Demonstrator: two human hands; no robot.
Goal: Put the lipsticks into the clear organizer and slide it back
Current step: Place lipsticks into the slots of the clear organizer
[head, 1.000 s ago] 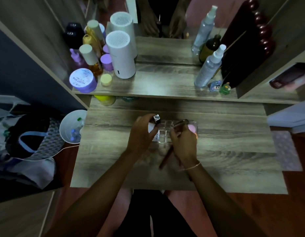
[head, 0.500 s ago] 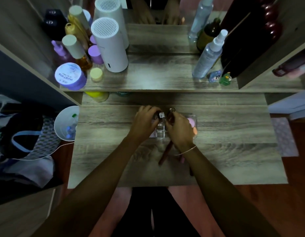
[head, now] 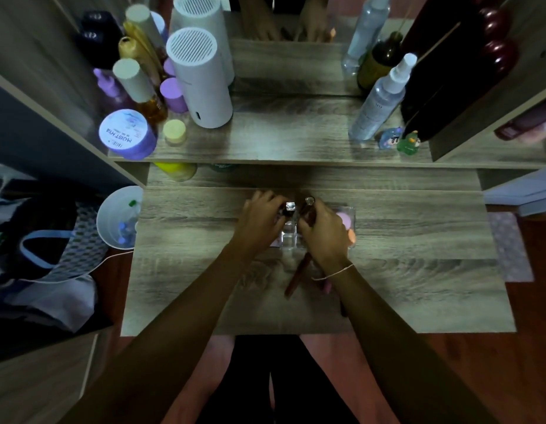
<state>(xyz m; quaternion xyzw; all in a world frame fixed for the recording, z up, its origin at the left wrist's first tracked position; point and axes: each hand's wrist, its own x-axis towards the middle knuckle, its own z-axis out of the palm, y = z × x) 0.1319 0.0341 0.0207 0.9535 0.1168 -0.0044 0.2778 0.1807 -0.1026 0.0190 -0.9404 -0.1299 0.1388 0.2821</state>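
Note:
A clear organizer (head: 288, 238) sits on the wooden pull-out desk (head: 387, 240), mostly covered by both hands. My left hand (head: 261, 218) grips a dark lipstick with a square silver top (head: 289, 207) and holds it upright over the organizer's back cells. My right hand (head: 325, 231) grips a brown lipstick with a round top (head: 308, 206), also upright over the organizer. A pink and orange sponge (head: 346, 221) shows in the organizer's right end. A long reddish-brown tube (head: 297, 275) lies on the desk just in front, under my right wrist.
The shelf behind carries a white cylinder device (head: 201, 84), a purple jar (head: 126, 134), several bottles (head: 143, 87) at left and spray bottles (head: 381, 99) at right. A white bowl (head: 118, 218) hangs off the desk's left edge. A mirror stands at the back.
Both hands have brought their lipsticks from tilted above the organizer to upright and lower over its back cells. The camera has tilted nearer to the desk.

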